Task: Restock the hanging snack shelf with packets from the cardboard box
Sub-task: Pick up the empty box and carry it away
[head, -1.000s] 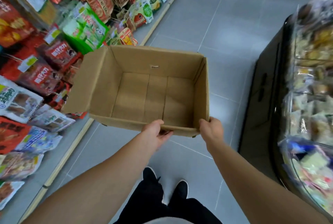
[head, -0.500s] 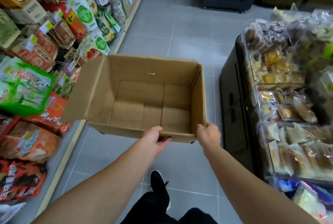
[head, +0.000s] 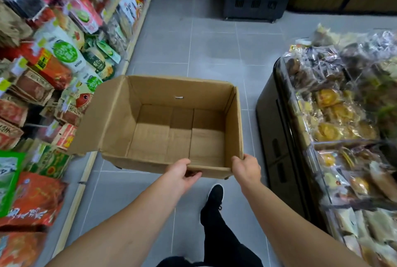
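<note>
I carry an open brown cardboard box [head: 171,124] in front of me above the grey tiled floor. Its inside holds nothing, and its left flap sticks out sideways. My left hand [head: 182,173] grips the box's near wall at the middle. My right hand [head: 247,170] grips the near right corner. The hanging snack shelf [head: 53,62] runs along my left, packed with red, green and pink packets.
A dark display case [head: 279,133] piled with wrapped pastries stands close on my right. A dark cabinet [head: 253,2] sits at the aisle's far end, with a small box beside it. The tiled aisle [head: 204,47] runs ahead between shelf and case.
The view has tilted up and moved forward along the aisle, showing more floor and the far cabinet. One foot has stepped forward. Both hands keep the same hold on the box.
</note>
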`<state>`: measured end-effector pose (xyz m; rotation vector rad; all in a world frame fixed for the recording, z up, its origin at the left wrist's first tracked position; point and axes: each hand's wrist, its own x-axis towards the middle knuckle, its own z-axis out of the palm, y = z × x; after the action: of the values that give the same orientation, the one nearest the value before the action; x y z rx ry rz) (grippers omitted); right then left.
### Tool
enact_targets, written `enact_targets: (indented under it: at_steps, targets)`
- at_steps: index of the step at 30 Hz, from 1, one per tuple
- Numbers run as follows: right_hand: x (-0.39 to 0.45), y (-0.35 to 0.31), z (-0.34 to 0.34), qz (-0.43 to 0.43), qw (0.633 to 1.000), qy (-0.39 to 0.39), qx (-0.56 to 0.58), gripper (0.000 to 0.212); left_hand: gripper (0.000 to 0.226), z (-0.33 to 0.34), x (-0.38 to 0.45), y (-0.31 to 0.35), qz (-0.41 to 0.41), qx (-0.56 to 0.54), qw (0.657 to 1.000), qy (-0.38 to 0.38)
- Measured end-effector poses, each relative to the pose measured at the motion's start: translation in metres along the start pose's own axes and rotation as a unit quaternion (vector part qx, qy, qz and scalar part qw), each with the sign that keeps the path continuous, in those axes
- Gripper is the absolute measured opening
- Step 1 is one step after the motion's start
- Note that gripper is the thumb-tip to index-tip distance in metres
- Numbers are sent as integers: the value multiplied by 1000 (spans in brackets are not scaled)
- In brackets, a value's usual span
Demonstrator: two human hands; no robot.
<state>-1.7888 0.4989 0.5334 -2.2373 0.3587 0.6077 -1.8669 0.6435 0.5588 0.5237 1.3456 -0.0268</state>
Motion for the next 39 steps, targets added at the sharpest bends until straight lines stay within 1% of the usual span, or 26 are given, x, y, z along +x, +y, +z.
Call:
enact_targets:
  at_steps: [2,4,5,10,15,20,21,23,26,29,34,37,39]
  targets:
    - [27,-21,3,0,1000,-6,-4,14,31,25,16,21,5,1,1000,6]
    - [74,-49,2,9,1000,-6,-2,14,34,67,36,48,-2,7,1000,4]
    - [81,-57,-1,10,1000,-8,-7,14,35,75,38,55,1,8,1000,12]
    - [169,-122,-14,21,1000,-13,-6,14,38,158,72,117,-12,6,1000,9]
    - [236,-177,-21,28,999,-15,-3,13,27,229,103,170,-26,24,999,-7]
    - [315,-244,-15,50,999,4,1,14,29,302,154,244,-40,48,998,-20]
    - [342,-269,-11,54,998,15,-3,15,30,325,169,270,-46,61,997,-27]
    - [365,-298,-10,60,998,25,-14,16,33,350,185,298,-48,69,996,-21]
    - [410,-353,-9,73,996,42,-1,15,34,402,208,355,-56,91,993,-46]
    - [450,-397,-11,70,996,60,5,16,28,447,225,402,-52,105,992,-55]
    - [516,-447,-18,70,995,48,45,13,24,522,256,462,-58,150,986,-51]
    - [584,-472,-28,81,993,37,73,12,22,588,284,495,-52,185,980,-44]
    - [614,-486,-34,85,992,26,85,13,19,621,298,510,-45,195,979,-43]
